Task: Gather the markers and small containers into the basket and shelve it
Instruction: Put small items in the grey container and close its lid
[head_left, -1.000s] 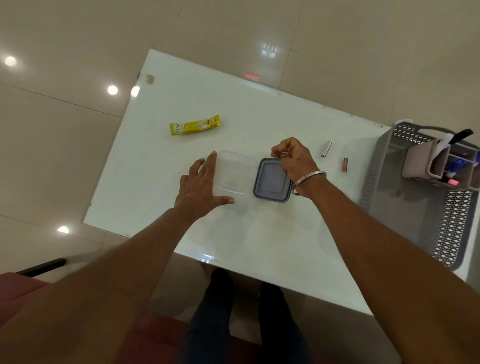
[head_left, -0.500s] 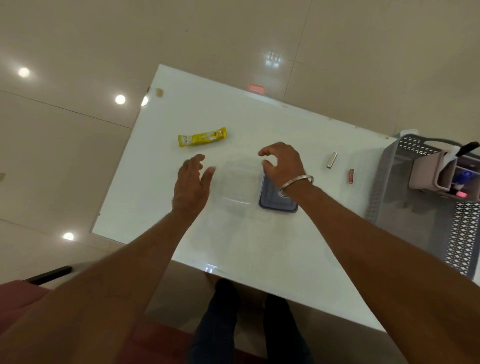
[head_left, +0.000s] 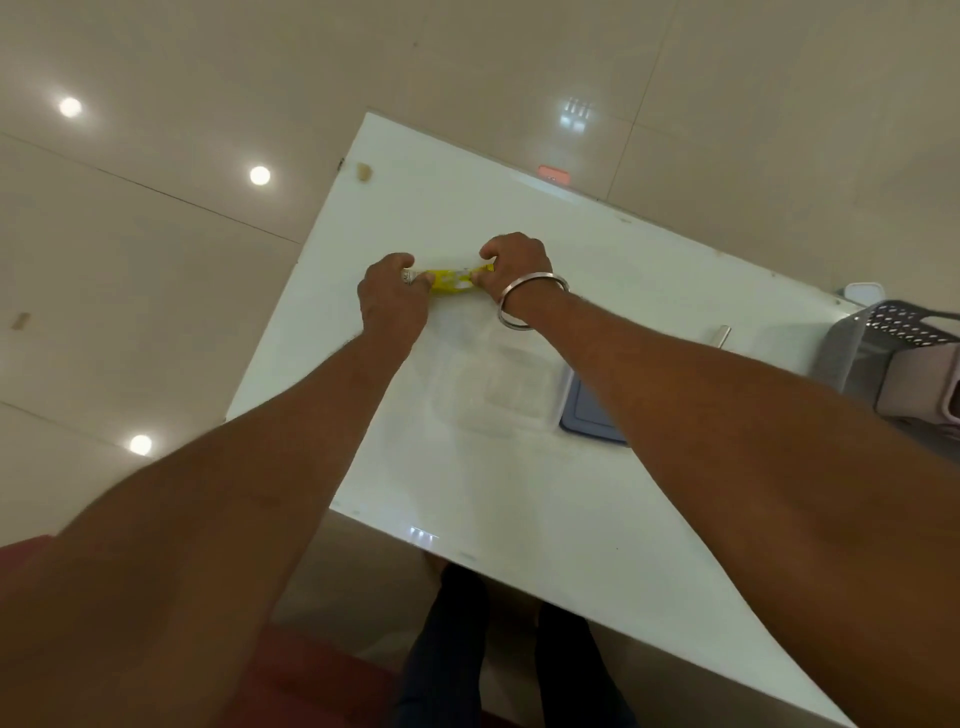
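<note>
On the table (head_left: 519, 493) — two hands (head_left: 392, 301) (head_left: 517, 265) grip one packet (head_left: 449, 279).

Our left hand (head_left: 392, 301) and right hand (head_left: 514, 265) both pinch the packet (head_left: 452, 278) near the table's (head_left: 467, 493) left edge. Nearer us, between our forearms, the box (head_left: 493, 389) and lid (head_left: 584, 415) lie side by side. The basket (head_left: 904, 325) walls the right edge, with a metal tube (head_left: 722, 335) near it. We see open surface along the far and near edges.

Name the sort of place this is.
Likely a home or office room, indoors: glossy beige floor tiles mirroring ceiling lights, a grey perforated basket, and a white table bearing a yellow packet.
</note>
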